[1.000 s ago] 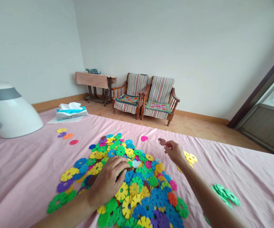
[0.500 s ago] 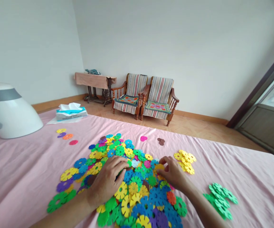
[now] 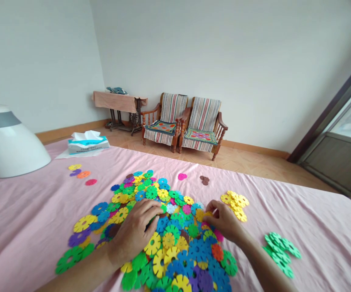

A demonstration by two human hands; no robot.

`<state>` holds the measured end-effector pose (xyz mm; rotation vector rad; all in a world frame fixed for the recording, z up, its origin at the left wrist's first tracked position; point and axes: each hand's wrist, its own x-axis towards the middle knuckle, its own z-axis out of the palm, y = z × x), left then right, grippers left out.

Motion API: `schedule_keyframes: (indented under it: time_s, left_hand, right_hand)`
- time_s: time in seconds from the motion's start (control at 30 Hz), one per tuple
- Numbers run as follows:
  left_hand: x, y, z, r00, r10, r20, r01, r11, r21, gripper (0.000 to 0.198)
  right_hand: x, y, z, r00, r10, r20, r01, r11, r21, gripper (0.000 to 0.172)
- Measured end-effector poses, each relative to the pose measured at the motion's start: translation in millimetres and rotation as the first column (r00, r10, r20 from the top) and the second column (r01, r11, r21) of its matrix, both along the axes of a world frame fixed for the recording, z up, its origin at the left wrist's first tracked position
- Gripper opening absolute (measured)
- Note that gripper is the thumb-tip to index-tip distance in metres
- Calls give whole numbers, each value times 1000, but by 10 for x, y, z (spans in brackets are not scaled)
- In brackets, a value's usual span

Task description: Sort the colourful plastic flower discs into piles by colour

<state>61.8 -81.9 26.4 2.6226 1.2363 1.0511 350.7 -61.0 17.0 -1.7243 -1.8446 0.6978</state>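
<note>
A heap of slotted, flower-shaped plastic discs (image 3: 168,241) covered the near middle of the pink tablecloth (image 3: 20,219). The left hand (image 3: 137,225) arched over it, fingers loosely bent, perhaps steadying the loose layers (its palm was hidden, so I couldn't tell whether it held anything). At near right lay a green cluster (image 3: 275,245), apart from the heap. The right hand (image 3: 225,221) had thumb and forefinger nearly meeting at a yellow disc (image 3: 200,215) on the heap's right edge, a pose suited to thin pieces; whether it gripped, I couldn't tell. Beyond lay yellow (image 3: 234,199), brown (image 3: 205,179) and pink (image 3: 182,177) clusters, apparently kept apart by colour. A white-and-grey jug (image 3: 17,150) and tissue box (image 3: 88,147) stood far left, well out of the hands' way.
</note>
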Motion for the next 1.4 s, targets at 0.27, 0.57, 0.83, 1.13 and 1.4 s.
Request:
schedule_keyframes:
  time_s: [0.27, 0.57, 0.83, 1.13, 1.4]
  left_hand:
    - [-2, 2, -1, 1000, -7, 13, 7, 1000, 8, 20]
    - [3, 5, -14, 1000, -5, 14, 5, 1000, 6, 20]
    - [-3, 13, -7, 1000, 16, -3, -16, 999, 36, 20]
    - [4, 36, -17, 1000, 13, 0, -13, 999, 47, 21]
    - [4, 37, -13, 1000, 15, 7, -15, 997, 74, 21]
  right_hand:
    - [91, 37, -36, 995, 17, -100, -14, 1000, 26, 10]
    - [113, 117, -235, 976, -97, -196, 107, 994, 38, 16]
    - [-19, 65, -257, 939, -249, -237, 301, 929, 214, 21]
    - [-86, 24, -258, 958, -247, -143, 277, 927, 252, 22]
    - [-85, 9, -279, 960, -265, -90, 280, 891, 358, 24]
